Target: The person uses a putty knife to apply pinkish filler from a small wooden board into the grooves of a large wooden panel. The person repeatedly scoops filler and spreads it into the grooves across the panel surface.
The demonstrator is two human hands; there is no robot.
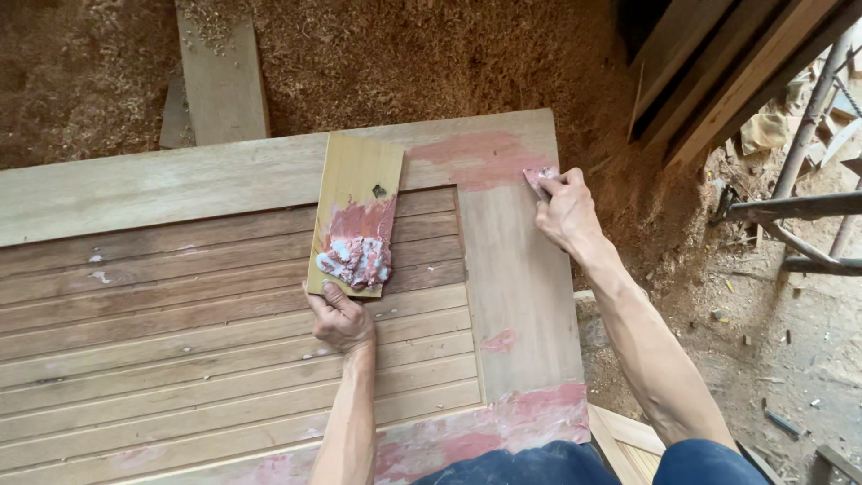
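A small scraper is pinched in the closed right hand and pressed flat against the pink filler patch near the door's top corner, so the paste is spread thin. A small board is gripped at its lower edge by the left hand, the lump of filler kept within reach. Sawdust is heaped beyond.

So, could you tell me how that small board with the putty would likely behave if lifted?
The board looks thin and flat, so probably stiff and light. The putty heaped near the left hand may weight that end; it looks sticky, unlikely to slide off.
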